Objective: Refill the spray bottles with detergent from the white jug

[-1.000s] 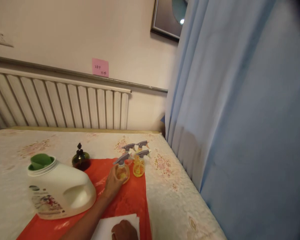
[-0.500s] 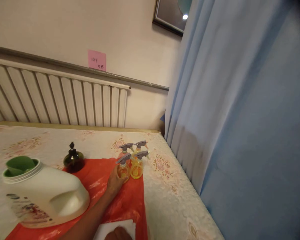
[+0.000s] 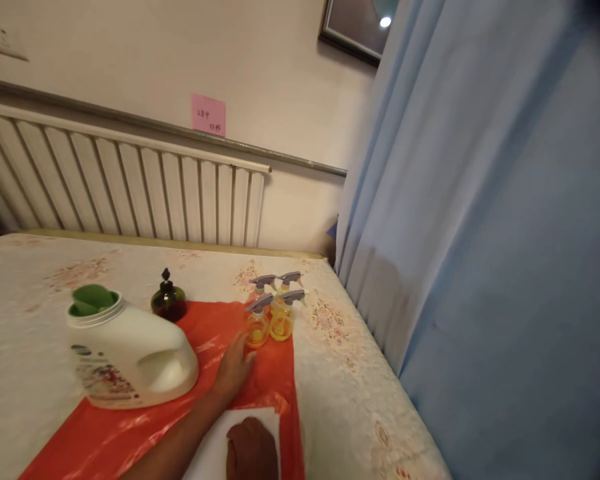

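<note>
My left hand is beside the nearest spray bottle, thumb and fingers apart, with nothing held. That bottle is clear with a grey trigger head and stands upright. Close around it stand a yellow spray bottle and two more, partly hidden behind. All are at the right end of a red sheet. Nearer to me, my right hand lies curled over a white folded cloth or paper; its fingertips are hidden.
A large white jug with a green cup in its mouth stands on the red sheet. Behind it is a dark green pump bottle. A floral cloth covers the table; a blue curtain hangs along the right.
My left hand has let go of the near spray bottle and drawn back slightly. The bottle stays in its group. More of my right hand and the white piece shows as the view shifted.
</note>
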The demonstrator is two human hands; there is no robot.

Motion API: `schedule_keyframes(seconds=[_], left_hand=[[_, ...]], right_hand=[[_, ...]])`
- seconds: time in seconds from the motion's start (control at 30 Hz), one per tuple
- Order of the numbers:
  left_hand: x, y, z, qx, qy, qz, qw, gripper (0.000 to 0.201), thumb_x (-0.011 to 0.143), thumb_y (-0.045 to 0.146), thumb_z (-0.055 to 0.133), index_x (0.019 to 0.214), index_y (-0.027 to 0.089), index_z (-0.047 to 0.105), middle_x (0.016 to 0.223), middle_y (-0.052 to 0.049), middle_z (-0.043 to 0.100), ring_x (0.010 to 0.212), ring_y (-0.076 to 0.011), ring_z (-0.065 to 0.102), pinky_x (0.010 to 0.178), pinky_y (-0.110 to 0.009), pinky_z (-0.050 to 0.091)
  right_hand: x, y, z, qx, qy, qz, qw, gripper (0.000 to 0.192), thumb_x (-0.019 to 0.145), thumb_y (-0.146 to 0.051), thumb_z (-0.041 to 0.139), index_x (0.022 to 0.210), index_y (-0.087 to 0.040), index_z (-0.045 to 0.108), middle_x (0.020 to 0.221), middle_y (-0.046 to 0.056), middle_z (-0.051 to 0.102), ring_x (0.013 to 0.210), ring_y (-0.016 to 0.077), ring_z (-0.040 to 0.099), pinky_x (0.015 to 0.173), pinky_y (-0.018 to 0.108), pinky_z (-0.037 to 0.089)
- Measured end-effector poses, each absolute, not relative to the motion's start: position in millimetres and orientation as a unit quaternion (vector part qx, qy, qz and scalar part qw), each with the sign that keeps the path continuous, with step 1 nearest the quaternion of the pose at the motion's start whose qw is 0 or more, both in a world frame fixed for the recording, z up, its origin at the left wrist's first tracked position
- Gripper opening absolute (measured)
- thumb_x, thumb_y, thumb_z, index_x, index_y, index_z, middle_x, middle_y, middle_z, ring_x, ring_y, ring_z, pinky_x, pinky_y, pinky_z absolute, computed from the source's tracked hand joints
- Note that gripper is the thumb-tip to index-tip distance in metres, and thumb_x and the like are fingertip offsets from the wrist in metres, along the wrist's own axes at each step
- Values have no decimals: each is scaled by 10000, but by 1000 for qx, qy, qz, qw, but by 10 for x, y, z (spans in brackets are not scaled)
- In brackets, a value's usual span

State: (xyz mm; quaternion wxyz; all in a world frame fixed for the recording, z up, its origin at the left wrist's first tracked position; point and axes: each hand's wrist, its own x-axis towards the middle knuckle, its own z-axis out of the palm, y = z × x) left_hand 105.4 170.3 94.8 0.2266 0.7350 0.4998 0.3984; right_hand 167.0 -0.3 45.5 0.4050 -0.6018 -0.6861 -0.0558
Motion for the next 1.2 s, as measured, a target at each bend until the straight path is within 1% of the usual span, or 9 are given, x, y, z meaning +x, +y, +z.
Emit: schedule_keyframes(seconds=[0.07, 0.17, 0.27, 0.37, 0.47, 0.6, 0.73, 1.0, 1.2], left_hand=[[859, 1393, 832, 760, 483, 383, 205, 378, 849, 262, 478, 1181, 159, 627, 1268, -133, 675, 1237, -281, 590, 1126, -500, 407], [553, 901, 625, 790, 462, 359, 182, 376, 900, 266, 428, 1181, 190, 665, 1270, -114, 691, 1211, -267, 619, 1090, -498, 459], [309, 523, 423, 808, 456, 336, 162, 368, 888, 289, 494, 1175, 165, 688, 1305, -153, 669, 1223, -305, 613, 1061, -518, 483], [167, 315, 304, 848, 446, 278, 71, 407, 897, 320, 540, 1271, 190, 635, 1402, -140, 598, 1295, -325, 551, 1063, -539, 472], [109, 221, 308, 877, 423, 229, -14, 477, 933, 360, 512, 1391, 227, 523, 1482, -99, 522, 1351, -308, 494, 1079, -528, 456], [94, 144, 402, 888, 400, 218, -66, 503, 944, 359, 481, 1416, 187, 490, 1497, -119, 496, 1369, -293, 475, 1091, -492, 444], [99, 66, 445, 887, 403, 209, -82, 516, 938, 343, 476, 1426, 174, 477, 1505, -124, 485, 1379, -287, 462, 1095, -476, 435], [116, 5, 449, 877, 423, 221, -63, 523, 896, 285, 505, 1412, 198, 497, 1503, -115, 491, 1387, -287, 450, 1109, -476, 412], [125, -36, 440, 873, 430, 223, -55, 503, 898, 261, 479, 1394, 186, 517, 1497, -118, 498, 1377, -291, 461, 1107, -488, 410]], right_hand=[[1692, -32, 494, -602, -697, -64, 384, 171, 786, -70, 469, 781, -227, 535, 748, 20, 599, 695, 212, 586, 649, 318, 427], [1711, -45, 540, -602, -706, -71, 367, 177, 807, -67, 460, 763, -222, 536, 729, 22, 605, 676, 208, 575, 631, 314, 418], [1718, -43, 589, -595, -718, -66, 357, 186, 813, -66, 452, 752, -217, 541, 719, 21, 614, 674, 198, 568, 623, 302, 407], [1725, -51, 625, -579, -737, -61, 343, 162, 815, -89, 464, 783, -215, 561, 737, 20, 624, 710, 196, 571, 653, 301, 416], [1729, -71, 641, -575, -745, -60, 332, 170, 836, -98, 456, 795, -213, 575, 749, 26, 626, 727, 198, 567, 674, 307, 421], [1718, -101, 646, -577, -748, -62, 322, 206, 869, -95, 435, 798, -211, 589, 754, 30, 628, 732, 202, 563, 684, 316, 421], [1703, -124, 645, -581, -748, -64, 316, 223, 896, -108, 429, 782, -214, 588, 734, 28, 618, 717, 205, 558, 664, 318, 412], [1688, -160, 650, -580, -749, -66, 313, 240, 895, -87, 425, 776, -221, 584, 734, 21, 617, 717, 197, 563, 667, 309, 412], [1688, -181, 653, -578, -749, -61, 317, 227, 908, -101, 427, 790, -212, 585, 746, 20, 613, 725, 192, 567, 675, 305, 412]])
